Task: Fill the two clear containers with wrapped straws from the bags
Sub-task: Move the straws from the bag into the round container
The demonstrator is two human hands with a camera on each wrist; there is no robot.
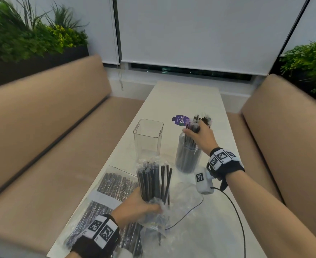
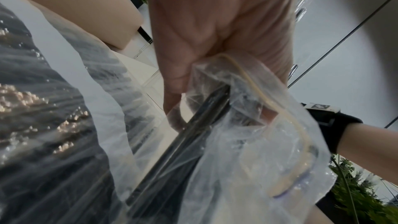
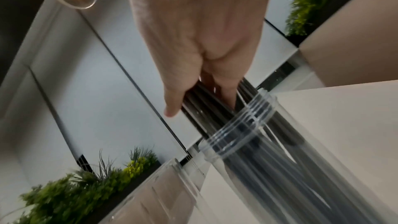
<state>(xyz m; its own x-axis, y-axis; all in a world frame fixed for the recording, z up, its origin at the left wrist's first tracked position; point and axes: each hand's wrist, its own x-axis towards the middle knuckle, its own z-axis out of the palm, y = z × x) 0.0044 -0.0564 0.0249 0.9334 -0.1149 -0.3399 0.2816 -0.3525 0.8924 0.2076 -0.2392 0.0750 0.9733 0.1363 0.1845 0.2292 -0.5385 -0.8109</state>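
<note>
My right hand [image 1: 198, 134] grips a bunch of black wrapped straws [image 1: 195, 125] whose lower ends stand inside the round clear jar [image 1: 187, 157]; in the right wrist view the fingers [image 3: 172, 98] curl round the straws [image 3: 200, 101] above the jar's threaded neck [image 3: 239, 125]. A square clear container [image 1: 148, 140] stands empty to the jar's left. My left hand [image 1: 136, 205] holds an open clear bag [image 1: 153, 207] upright, with black straws [image 1: 153, 181] sticking out of its top. From the left wrist the fingers [image 2: 193, 57] clutch the crumpled plastic [image 2: 247, 125].
Sealed flat bags of straws [image 1: 112, 185] lie on the white table [image 1: 181, 97] at the near left. A purple round label [image 1: 180, 120] lies behind the jar. A white device [image 1: 203, 181] with a black cable sits by my right wrist. Tan benches [image 1: 41, 127] flank the table.
</note>
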